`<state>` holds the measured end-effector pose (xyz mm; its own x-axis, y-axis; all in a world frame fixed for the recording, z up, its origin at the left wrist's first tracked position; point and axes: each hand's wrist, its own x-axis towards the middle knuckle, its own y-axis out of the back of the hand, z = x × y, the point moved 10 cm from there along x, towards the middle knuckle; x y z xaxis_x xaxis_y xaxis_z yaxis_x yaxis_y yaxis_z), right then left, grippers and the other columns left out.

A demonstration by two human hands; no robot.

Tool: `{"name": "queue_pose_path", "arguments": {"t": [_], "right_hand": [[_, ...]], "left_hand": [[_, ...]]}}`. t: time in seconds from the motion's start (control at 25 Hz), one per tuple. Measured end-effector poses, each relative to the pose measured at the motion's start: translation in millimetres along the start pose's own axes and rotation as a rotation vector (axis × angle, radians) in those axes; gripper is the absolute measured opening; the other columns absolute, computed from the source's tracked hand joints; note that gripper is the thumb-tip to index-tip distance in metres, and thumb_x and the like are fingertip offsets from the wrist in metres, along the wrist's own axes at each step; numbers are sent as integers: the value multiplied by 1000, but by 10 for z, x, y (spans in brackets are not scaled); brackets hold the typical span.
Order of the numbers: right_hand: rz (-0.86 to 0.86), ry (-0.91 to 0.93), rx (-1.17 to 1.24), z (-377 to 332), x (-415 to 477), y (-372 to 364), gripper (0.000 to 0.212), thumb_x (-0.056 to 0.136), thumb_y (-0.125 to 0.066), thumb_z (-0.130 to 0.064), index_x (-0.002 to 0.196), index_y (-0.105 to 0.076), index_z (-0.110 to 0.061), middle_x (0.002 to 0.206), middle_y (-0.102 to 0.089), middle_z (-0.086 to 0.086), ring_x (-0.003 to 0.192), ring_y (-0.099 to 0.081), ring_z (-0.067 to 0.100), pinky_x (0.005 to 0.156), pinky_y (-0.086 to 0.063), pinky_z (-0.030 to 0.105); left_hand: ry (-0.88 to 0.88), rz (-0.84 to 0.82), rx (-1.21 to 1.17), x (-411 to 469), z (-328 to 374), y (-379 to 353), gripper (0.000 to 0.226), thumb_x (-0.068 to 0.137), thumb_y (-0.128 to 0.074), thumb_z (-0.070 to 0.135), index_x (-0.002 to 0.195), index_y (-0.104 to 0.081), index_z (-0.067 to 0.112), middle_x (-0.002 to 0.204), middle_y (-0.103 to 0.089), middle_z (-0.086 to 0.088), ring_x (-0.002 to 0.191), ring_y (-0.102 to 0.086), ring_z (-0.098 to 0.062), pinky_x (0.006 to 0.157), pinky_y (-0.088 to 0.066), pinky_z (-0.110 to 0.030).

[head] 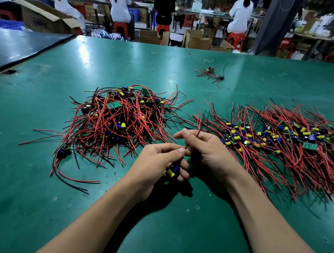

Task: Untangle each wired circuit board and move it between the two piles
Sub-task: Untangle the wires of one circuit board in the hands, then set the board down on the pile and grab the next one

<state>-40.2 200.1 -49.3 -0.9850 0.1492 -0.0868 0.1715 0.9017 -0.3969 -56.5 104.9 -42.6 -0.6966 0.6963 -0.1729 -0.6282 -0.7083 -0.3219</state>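
Obs., one moment. The wired circuit board [171, 172] was off the surface, tucked in the curled fingers of the left hand [158, 165], near centre, between the two piles. Only its yellow capacitor and a bit of blue showed, the rest hidden in the palm. The left thumb and forefinger also pinched a red lead [198, 132] near its root. The right hand [207, 148] had the same lead pinched higher up, its fingers closed round it and the free end sticking up past the knuckles. A black lead seemed to run alongside; I could not tell whether the two were twisted together.

Left of the hands: the tangled pile [119, 119], a heaped knot of red and black wire with boards buried in it. One loose board [64, 149] lay at its near-left edge, its leads trailing toward me. Right of the hands: the laid-out pile [278, 139], boards in a band with wires fanned out flat. Far centre-right: a few stray boards [210, 73] lay on the green surface [41, 187], well apart from both piles.

Judgement: lead-straightening step, board not yet set down.

Risks:
- Hard pull along the lead while the board is clamped could strain the solder joint.
- Leads hanging below the left hand could snag the near fringe of either pile and drag neighbours along.
- Dropping it carelessly on the right pile would re-knot the fanned wires.
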Motion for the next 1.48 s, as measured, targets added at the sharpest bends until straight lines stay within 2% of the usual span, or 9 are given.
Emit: {"name": "queue_pose_path", "arguments": {"t": [0.12, 0.28, 0.52, 0.68, 0.8, 0.96, 1.12, 1.32, 1.48], "right_hand": [[178, 180, -446, -231, -13, 184, 37, 87, -70, -50, 91, -78, -15, 52, -36, -2, 46, -34, 10, 47, -25, 24], [334, 407, -667, -551, -90, 285, 32, 90, -64, -43, 84, -79, -15, 61, -65, -20, 62, -57, -10, 62, -39, 4], [605, 538, -771, -653, -181, 445, 44, 94, -66, -39, 77, -74, 1, 78, -72, 15, 80, -65, 30, 71, -47, 34], [710, 551, -700, -698, -248, 559, 40, 95, -64, -42, 72, -75, -11, 64, -66, 7, 60, -56, 21, 58, -41, 24], [627, 343, -387, -466, -121, 614, 52, 98, -54, -51, 62, -70, -17, 50, -40, 1, 40, -28, 11, 41, -21, 22], [496, 116, -49, -225, -7, 570, 62, 87, -48, -70, 76, -76, -16, 53, -37, -7, 37, -22, 6, 43, -14, 19], [442, 34, -44, -153, 40, 545, 88, 82, -31, -85, 93, -78, -11, 57, -44, -5, 39, -27, 8, 41, -22, 19], [385, 29, -152, -132, 65, 431, 86, 78, -31, -86, 85, -80, -15, 55, -47, -3, 42, -32, 9, 41, -25, 19], [373, 92, -303, -236, 5, 321, 70, 83, -48, -81, 85, -74, -16, 56, -49, -4, 43, -39, 10, 42, -29, 20]], "left_hand": [[22, -11, -34, 9, -7, 26, 13, 93, -58, 6, 89, -67, -3, 60, -62, -9, 47, -61, -19, 45, -50, -23], [57, -51, -53, 0, -30, -4, 13, 92, -59, 5, 88, -67, -4, 61, -61, -9, 48, -61, -19, 45, -49, -23], [45, -57, -23, 27, -19, -6, 14, 92, -60, 6, 92, -68, -5, 63, -61, -10, 51, -61, -20, 47, -50, -24], [42, -60, -11, 32, -23, -26, 13, 93, -59, 6, 91, -68, -4, 63, -62, -10, 50, -61, -20, 47, -50, -24], [41, -50, -5, 34, -25, -12, 13, 93, -59, 5, 90, -67, -4, 63, -62, -12, 51, -62, -22, 48, -51, -25], [14, 33, -3, 43, 13, 49, 15, 94, -58, 7, 96, -66, -5, 68, -67, -15, 55, -67, -23, 52, -56, -26], [-34, 163, -86, 69, 102, 169, 31, 97, -56, 29, 107, -64, 1, 89, -75, -15, 73, -73, -26, 67, -61, -32], [35, 107, -268, 56, 110, 129, 55, 98, -37, 55, 123, -56, 9, 109, -74, -10, 96, -72, -30, 75, -61, -38], [37, 101, -304, 78, 112, 148, 67, 97, -30, 62, 131, -51, 9, 114, -72, -12, 104, -69, -32, 88, -56, -44]]}}
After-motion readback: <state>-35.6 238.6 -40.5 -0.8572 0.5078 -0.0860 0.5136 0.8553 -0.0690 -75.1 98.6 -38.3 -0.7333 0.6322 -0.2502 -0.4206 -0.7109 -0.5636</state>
